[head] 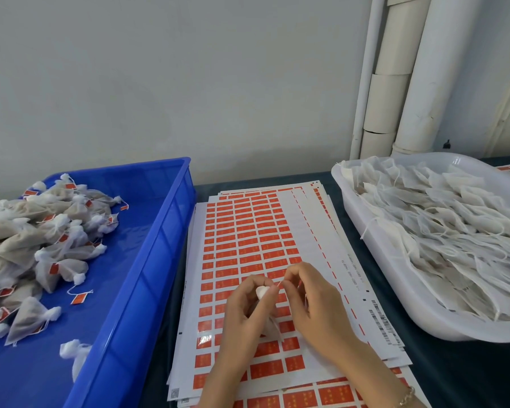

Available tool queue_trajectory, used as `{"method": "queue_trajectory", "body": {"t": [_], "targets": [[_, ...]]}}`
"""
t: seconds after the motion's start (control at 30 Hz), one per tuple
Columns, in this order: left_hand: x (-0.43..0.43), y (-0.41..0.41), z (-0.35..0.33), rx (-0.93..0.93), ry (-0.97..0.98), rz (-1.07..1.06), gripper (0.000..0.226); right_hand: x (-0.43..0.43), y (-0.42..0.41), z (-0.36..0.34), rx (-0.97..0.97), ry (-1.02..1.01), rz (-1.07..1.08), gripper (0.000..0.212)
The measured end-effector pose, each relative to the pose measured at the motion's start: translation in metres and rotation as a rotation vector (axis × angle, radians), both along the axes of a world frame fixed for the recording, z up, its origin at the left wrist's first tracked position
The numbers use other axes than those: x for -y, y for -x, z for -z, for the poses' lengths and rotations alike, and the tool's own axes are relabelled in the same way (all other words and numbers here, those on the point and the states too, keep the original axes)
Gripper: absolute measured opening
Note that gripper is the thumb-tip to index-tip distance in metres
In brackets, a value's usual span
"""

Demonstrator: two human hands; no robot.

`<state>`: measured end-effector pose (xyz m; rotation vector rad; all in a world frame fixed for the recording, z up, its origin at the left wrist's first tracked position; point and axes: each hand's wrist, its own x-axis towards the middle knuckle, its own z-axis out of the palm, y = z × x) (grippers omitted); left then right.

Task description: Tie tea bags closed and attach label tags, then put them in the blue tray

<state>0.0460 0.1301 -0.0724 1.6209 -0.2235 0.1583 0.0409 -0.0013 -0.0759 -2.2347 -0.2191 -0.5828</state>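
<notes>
**Both hands on one tea bag over the label sheets**

Blue tray (159,245) on the left, with a pile of tied, tagged bags (42,240) in its left part. White tray (365,231) on the right, full of flat untied bags (454,225). Between the trays, a stack of orange label sheets (248,237) on the dark table (454,372). White pipes (424,69) at back right. Nothing lies between the hands and either tray.

Left hand (248,307) is curled round the tea bag (262,291), bunched top poking out above the fingers, body hanging below. Right hand (309,295) pinches a thin orange label tag (278,285) edge-on, just beside the bag's top. Both hands sit low over the sheets. Bracelet (407,397) on the right wrist.
</notes>
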Motion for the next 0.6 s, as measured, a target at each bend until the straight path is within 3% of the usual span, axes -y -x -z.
{"method": "queue_trajectory", "body": {"t": [0.3,0.4,0.6], "targets": [[0.0009,0.0027,-0.0013,0.032,-0.014,0.063,0.035,0.0015,0.0008,-0.0032,0.018,0.038,0.111,0.023],[0.0010,0.0032,-0.0011,0.047,-0.042,0.084,0.027,0.0034,-0.0011,-0.0040,0.043,0.061,0.164,0.014],[0.0015,0.0035,-0.0006,0.059,-0.062,0.107,0.033,0.0074,-0.0027,-0.0057,0.046,0.096,0.203,0.009]]}}
